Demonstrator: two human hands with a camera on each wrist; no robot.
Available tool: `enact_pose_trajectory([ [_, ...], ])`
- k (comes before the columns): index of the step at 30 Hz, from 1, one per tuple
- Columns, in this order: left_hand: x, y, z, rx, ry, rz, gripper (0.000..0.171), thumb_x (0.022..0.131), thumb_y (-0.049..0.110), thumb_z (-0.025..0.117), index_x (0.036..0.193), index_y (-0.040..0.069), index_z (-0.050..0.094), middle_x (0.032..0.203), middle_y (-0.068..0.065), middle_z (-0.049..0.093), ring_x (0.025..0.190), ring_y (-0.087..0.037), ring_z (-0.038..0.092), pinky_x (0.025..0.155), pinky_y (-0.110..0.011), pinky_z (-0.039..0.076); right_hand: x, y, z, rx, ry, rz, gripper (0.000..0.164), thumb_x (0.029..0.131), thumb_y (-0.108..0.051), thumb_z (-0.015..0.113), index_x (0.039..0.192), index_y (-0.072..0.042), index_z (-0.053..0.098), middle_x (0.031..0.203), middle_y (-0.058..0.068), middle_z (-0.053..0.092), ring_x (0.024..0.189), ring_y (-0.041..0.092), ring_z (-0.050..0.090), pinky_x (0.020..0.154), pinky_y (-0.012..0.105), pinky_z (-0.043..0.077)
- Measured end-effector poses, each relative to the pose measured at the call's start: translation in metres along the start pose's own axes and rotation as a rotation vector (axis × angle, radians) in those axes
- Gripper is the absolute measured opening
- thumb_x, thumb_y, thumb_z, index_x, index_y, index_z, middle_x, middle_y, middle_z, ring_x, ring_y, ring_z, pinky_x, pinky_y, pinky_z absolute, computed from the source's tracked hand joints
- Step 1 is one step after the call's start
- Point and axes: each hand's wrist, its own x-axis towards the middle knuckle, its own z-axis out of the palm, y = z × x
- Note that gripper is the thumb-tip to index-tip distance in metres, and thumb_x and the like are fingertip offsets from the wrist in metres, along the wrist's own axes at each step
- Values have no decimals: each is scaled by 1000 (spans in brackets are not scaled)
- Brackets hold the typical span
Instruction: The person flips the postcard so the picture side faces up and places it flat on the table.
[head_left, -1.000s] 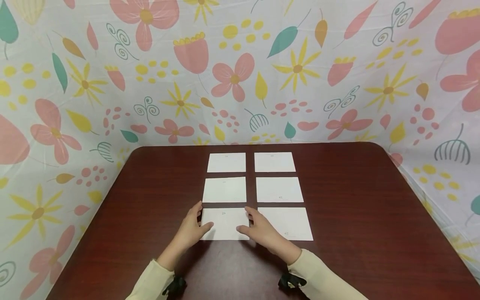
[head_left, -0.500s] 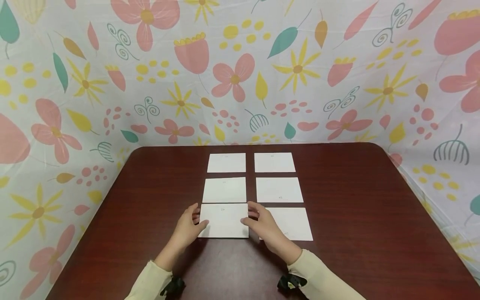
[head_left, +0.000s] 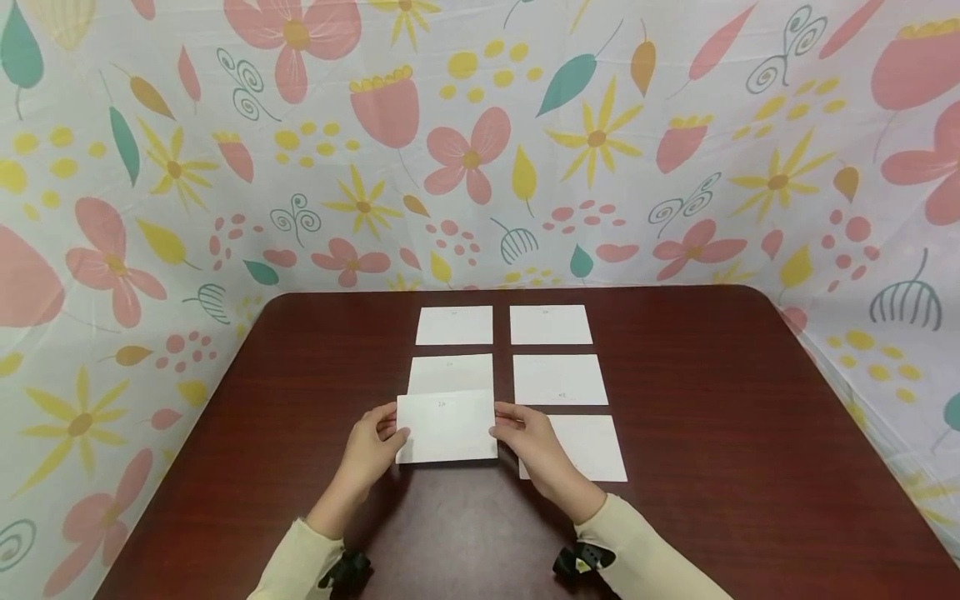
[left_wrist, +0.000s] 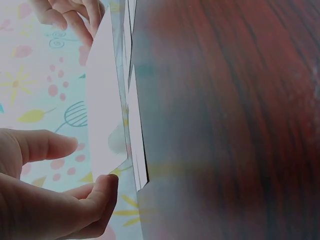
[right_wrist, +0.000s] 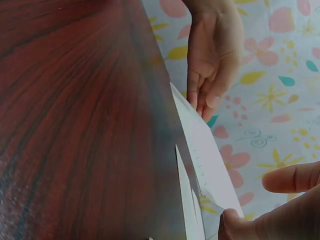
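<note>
A white card with a small faint mark near its top edge is held up off the table, tilted, between my two hands. My left hand holds its left side, and my right hand holds its right side. In the left wrist view, the fingertips meet the card's corner while the thumb shows over its face. The right wrist view has the card slanting above the table, with a fingertip at its near corner. Its upper part covers some of the middle-left card.
Several more white cards lie flat in two columns: far left, far right, middle right and near right, the last partly behind my right hand. Dark red wood table; floral cloth behind it.
The near-left card has come up off the table and moved slightly away from me, its far edge now overlapping the card behind. Both hands have closed in on its sides. Other cards stay put.
</note>
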Motion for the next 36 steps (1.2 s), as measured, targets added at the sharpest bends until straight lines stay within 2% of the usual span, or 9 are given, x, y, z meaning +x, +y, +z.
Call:
enact_pose_trajectory([
  [7, -1, 7, -4, -22, 38, -24, 42, 79, 0, 60, 120, -1, 50, 105, -17, 50, 95, -26, 51, 83, -32, 44, -2, -4, -4, -13, -6, -12, 42, 83, -6, 55, 124, 1, 48, 121, 17, 49, 109, 27, 46, 88, 36, 41],
  [15, -3, 12, -7, -33, 46, -40, 41, 83, 5, 56, 123, 9, 49, 102, -13, 54, 92, -23, 52, 76, -31, 45, -1, -4, -5, 8, -19, -41, 43, 83, -4, 55, 125, -2, 48, 110, 18, 50, 97, 23, 50, 83, 31, 43],
  [20, -3, 12, -7, -64, 62, -21, 34, 88, 12, 52, 122, 11, 51, 103, -12, 54, 93, -23, 52, 77, -32, 43, 0, -5, -5, 23, -11, -50, 42, 82, -2, 55, 124, -2, 49, 113, 18, 50, 105, 27, 49, 85, 30, 44],
  [25, -5, 16, -8, -157, 82, -23, 31, 92, 21, 48, 120, 9, 51, 109, -13, 55, 99, -26, 53, 84, -37, 43, 2, -7, -5, 47, 5, -50, 38, 84, -5, 53, 122, -4, 51, 116, 15, 51, 109, 27, 49, 89, 34, 42],
  [31, -5, 19, -8, -305, 101, 18, 35, 94, 23, 43, 115, -3, 50, 116, -19, 53, 109, -29, 50, 91, -35, 41, 5, -4, -4, 99, 30, -69, 28, 89, -13, 51, 113, -1, 57, 112, 16, 55, 106, 27, 51, 93, 39, 39],
  [33, -4, 20, -8, -336, 106, 26, 36, 94, 24, 42, 113, -6, 50, 116, -21, 52, 110, -28, 50, 91, -34, 40, 6, -2, -5, 133, 31, -73, 28, 89, -14, 51, 111, 2, 57, 112, 18, 55, 106, 29, 51, 93, 39, 39],
  [36, -4, 20, -8, -365, 118, 35, 37, 95, 24, 40, 111, -8, 51, 119, -23, 51, 109, -28, 50, 92, -37, 40, 8, -1, -5, 144, 50, -61, 28, 88, -18, 53, 107, 2, 60, 110, 16, 57, 104, 26, 53, 92, 38, 40],
])
